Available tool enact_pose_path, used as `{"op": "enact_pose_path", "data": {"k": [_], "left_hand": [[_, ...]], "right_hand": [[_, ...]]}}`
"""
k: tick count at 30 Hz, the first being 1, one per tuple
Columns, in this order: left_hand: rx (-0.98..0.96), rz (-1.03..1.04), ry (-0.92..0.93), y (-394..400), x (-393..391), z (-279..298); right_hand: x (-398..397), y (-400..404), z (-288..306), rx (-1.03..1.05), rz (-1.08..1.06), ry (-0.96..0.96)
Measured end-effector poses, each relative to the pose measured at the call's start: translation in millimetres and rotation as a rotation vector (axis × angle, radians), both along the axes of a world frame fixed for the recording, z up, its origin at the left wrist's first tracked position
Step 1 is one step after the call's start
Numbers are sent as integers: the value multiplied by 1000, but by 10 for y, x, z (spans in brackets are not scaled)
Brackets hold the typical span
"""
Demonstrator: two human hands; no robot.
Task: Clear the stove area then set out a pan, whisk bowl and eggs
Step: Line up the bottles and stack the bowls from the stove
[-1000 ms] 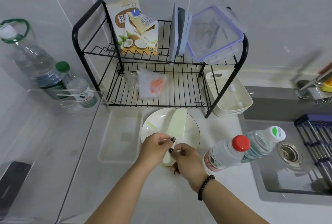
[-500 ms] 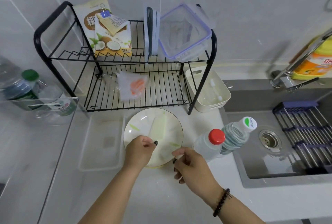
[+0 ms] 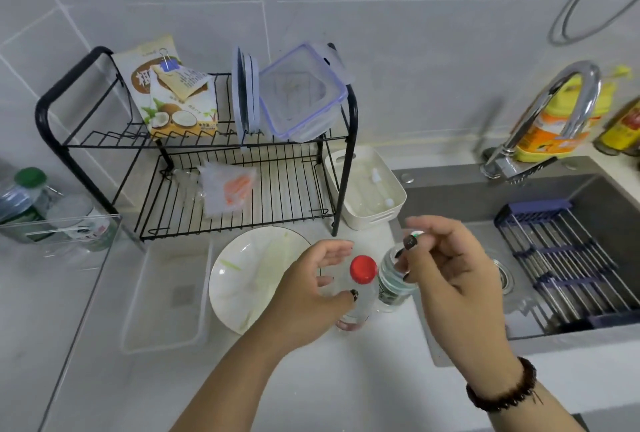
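My left hand [image 3: 311, 296] is spread wide, fingers relaxed, curving beside the red-capped bottle [image 3: 360, 284] — thumb tip against its clear shoulder, fingers not wrapped round it. My right hand [image 3: 450, 279] sits at three o'clock of that bottle, over the second bottle [image 3: 393, 288], the one with the green-marked white cap; the fingers are bent above its top, but whether they actually pinch the cap I cannot tell. Both bottles stand upright, touching, on the white counter [image 3: 346, 379] at the sink's [image 3: 571, 210] left edge.

At nine o'clock of the red cap lies the white plate [image 3: 249, 286], a few green scraps on it, partly under my left hand. At twelve o'clock from the plate stands the black dish rack [image 3: 214, 168], with a coconut-print bag [image 3: 166, 92] and a clear lidded box [image 3: 301, 96] on its top tier. The faucet [image 3: 561, 109] arches over the sink at two o'clock. Pan, whisk bowl, eggs — none in my sight.
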State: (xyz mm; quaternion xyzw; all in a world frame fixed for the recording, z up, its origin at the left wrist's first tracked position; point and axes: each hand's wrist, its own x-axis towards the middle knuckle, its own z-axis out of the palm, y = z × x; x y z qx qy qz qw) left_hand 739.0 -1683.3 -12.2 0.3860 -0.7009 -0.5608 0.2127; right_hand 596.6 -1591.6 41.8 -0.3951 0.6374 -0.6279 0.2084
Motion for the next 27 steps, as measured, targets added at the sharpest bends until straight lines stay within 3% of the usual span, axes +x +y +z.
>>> {"op": "enact_pose_path", "data": {"k": [3, 5, 7, 10, 15, 20, 27], "left_hand": [[-40, -23, -24, 93, -145, -56], [-105, 7, -61, 133, -233, -91], [-160, 24, -104, 167, -294, -109], [-193, 45, -130, 201, -331, -107], [-154, 117, -136, 272, -301, -175], [-188, 179, -146, 367, -216, -207], [-112, 425, -106, 473, 304, -93]], "right_hand": [[-298, -22, -86, -13, -143, 324], [-482, -60, -230, 38, -113, 459], [-590, -98, -399, 164, -29, 403], [-620, -87, -631, 254, 94, 153], [-612, -26, -885, 256, 230, 181], [-642, -27, -926, 247, 190, 167], [-435, -61, -720, 241, 362, 66]]}}
